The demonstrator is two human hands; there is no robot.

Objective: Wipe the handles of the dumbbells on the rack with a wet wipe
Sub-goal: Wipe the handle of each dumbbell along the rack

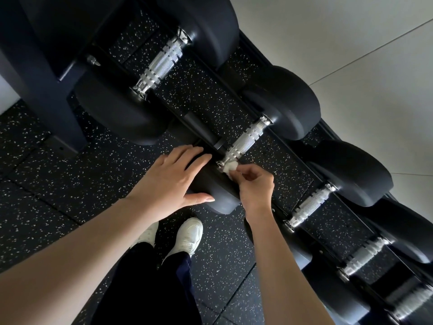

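While our left hand (168, 177) steadies the near head (218, 195) of the second dumbbell (251, 134) with straight, spread fingers (187, 152), our right hand (254, 188) pinches the bunched wet wipe (230, 166) against the near end of its knurled handle (244, 143), at the rack's (44, 87) front edge. Next, we judge, the wipe must sweep toward the far head (288, 104).

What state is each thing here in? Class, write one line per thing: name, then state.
Left hand: fingers straight, resting on the black rubber dumbbell head.
Right hand: pinches the crumpled white wet wipe.
Wet wipe: bunched, pressed on the near end of the knurled chrome handle.
Dumbbell head: sits on the rack, under the left hand.
Neighbouring chrome handle: racked, untouched.
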